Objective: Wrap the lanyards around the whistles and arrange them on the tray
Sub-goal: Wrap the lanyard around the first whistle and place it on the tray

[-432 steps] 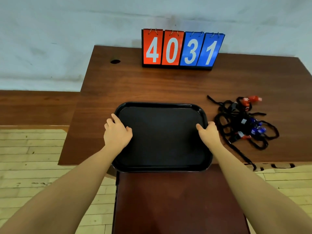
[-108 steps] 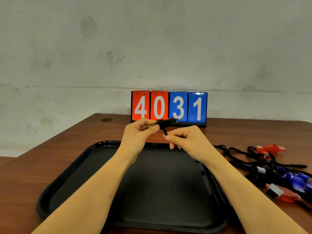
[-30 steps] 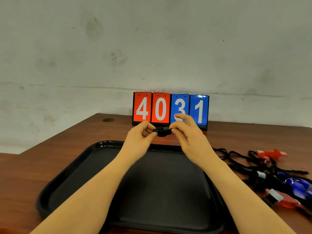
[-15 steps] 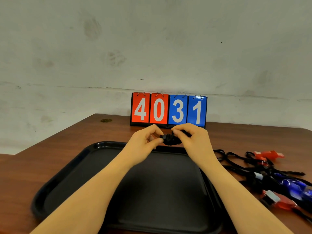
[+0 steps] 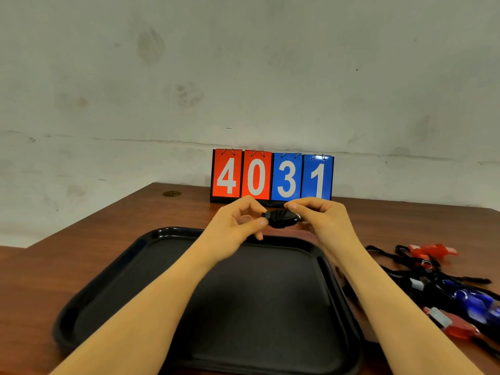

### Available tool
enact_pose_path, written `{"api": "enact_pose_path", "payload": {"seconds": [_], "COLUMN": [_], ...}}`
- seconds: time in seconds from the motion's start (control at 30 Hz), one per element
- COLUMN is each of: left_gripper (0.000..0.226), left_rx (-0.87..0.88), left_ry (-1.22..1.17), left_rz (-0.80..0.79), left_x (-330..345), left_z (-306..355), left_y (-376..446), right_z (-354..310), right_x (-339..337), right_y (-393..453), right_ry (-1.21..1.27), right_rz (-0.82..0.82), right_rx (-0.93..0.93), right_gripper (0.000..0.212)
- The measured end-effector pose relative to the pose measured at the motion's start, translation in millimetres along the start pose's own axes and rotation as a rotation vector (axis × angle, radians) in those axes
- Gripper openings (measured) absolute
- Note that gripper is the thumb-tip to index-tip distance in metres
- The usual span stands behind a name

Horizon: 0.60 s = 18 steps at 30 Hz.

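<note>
Brown table: both hands' grip pinches black wrapped whistle, body mostly hidden.

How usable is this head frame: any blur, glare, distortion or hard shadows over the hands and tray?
Head view: lighting soft and even, no hard shadows; the left hand and right hand are reasonably sharp, but the black wrapped whistle they pinch shows little detail; faint sheen on the tray rim; wide-angle stretch enlarges the forearms; the whistle pile at the right edge is soft.
</note>
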<state>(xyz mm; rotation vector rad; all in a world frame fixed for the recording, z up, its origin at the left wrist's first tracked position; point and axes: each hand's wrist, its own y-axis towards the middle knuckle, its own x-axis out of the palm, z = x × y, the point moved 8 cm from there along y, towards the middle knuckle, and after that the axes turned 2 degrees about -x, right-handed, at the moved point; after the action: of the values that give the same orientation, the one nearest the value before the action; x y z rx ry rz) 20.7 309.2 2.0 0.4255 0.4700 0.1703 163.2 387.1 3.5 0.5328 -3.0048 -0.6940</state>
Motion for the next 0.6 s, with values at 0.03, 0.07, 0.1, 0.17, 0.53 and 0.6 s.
{"api": "enact_pose_path", "payload": {"seconds": [0.03, 0.07, 0.1, 0.17, 0.53, 0.6], "left_gripper": [0.007, 0.006, 0.006, 0.007, 0.011, 0.014], "left_rx": [-0.001, -0.004, -0.008, -0.017, -0.001, -0.006], "left_ry": [-0.052, -0.097, -0.137, -0.203, 0.031, 0.082], "left_rz": [0.014, 0.028, 0.044, 0.098, 0.239, 0.237], "left_x": [-2, -3, -3, -7, -13, -12], "left_z": [0, 0, -1, -3, -4, -6], "left_y": [0, 0, 0, 1, 2, 2], "right_z": [-2, -3, -5, -5, -3, -5], "right_x": [1, 3, 5, 8, 23, 22], "right_y": [-1, -1, -2, -4, -9, -8], "right_ry": [0.002, 0.01, 0.016, 0.023, 0.209, 0.176], "right_rz": [-0.002, -0.01, -0.019, -0.041, -0.093, -0.074], "right_rx": [-0.011, -0.023, -0.037, -0.052, 0.022, 0.007], "right_gripper": [0.009, 0.008, 0.011, 0.015, 0.011, 0.012]}}
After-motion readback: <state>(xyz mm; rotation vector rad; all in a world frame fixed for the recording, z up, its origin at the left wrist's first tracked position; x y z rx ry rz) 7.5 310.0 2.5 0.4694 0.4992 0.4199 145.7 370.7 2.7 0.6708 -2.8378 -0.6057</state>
